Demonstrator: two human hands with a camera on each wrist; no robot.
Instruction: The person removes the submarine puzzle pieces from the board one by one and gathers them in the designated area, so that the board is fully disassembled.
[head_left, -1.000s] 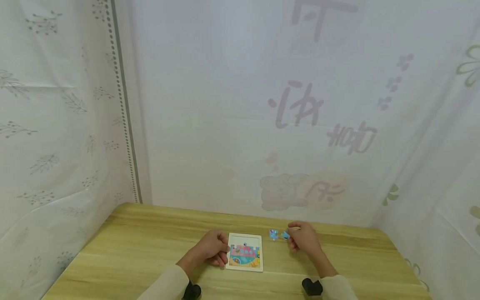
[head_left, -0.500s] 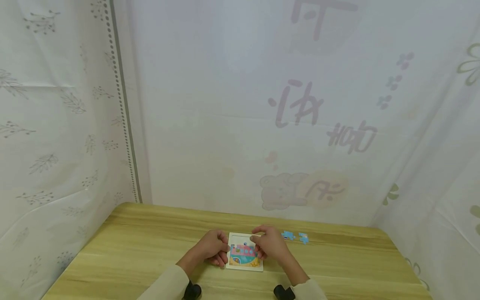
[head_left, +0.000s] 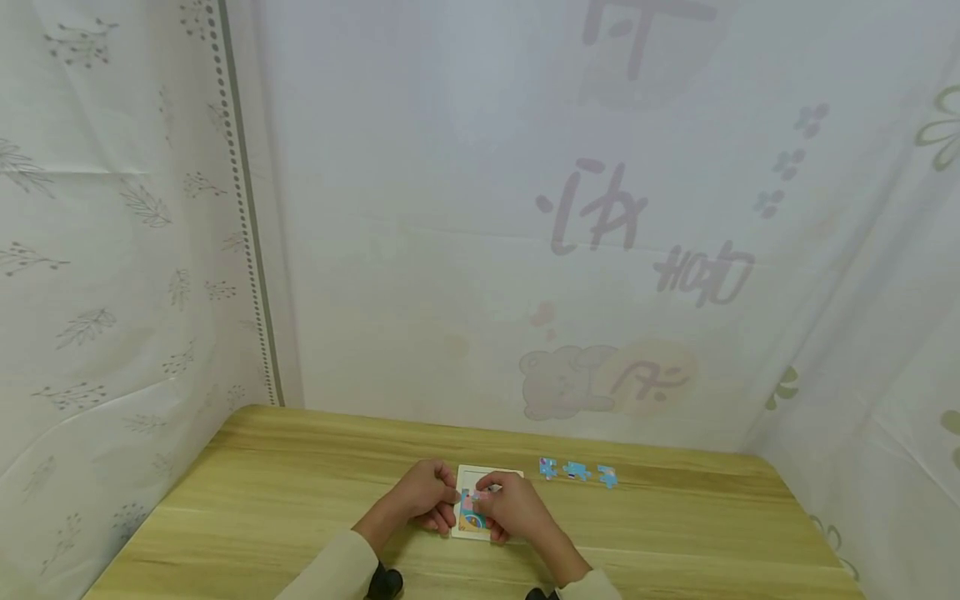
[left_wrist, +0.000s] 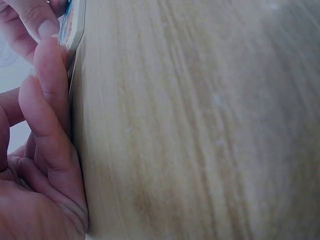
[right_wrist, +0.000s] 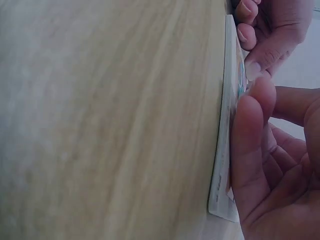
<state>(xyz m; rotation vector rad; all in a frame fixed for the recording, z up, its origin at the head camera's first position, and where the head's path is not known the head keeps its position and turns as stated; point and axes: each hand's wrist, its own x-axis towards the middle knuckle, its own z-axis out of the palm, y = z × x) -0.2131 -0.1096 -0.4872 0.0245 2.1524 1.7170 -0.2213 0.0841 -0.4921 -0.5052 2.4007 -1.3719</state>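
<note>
A small jigsaw puzzle board [head_left: 468,536] with a pale raised frame lies flat on the table. Pink, blue and yellow pieces fill its lower part. My left hand [head_left: 429,497] holds the board's left edge, thumb on top. Over the board, the thumb and index finger of my right hand [head_left: 517,507] pinch at a pink and light blue puzzle piece [head_left: 481,495] and hide much of the picture. In the right wrist view the thumbs of both hands come close together above the board [right_wrist: 220,192].
Three loose blue puzzle pieces [head_left: 577,471] lie in a row on the wooden table [head_left: 675,517], right of the board. White patterned curtains [head_left: 420,250] stand behind the table and along both sides.
My right hand has moved left from the loose pieces to over the board, so all three loose pieces now show. My left hand has stayed at the board's left edge.
</note>
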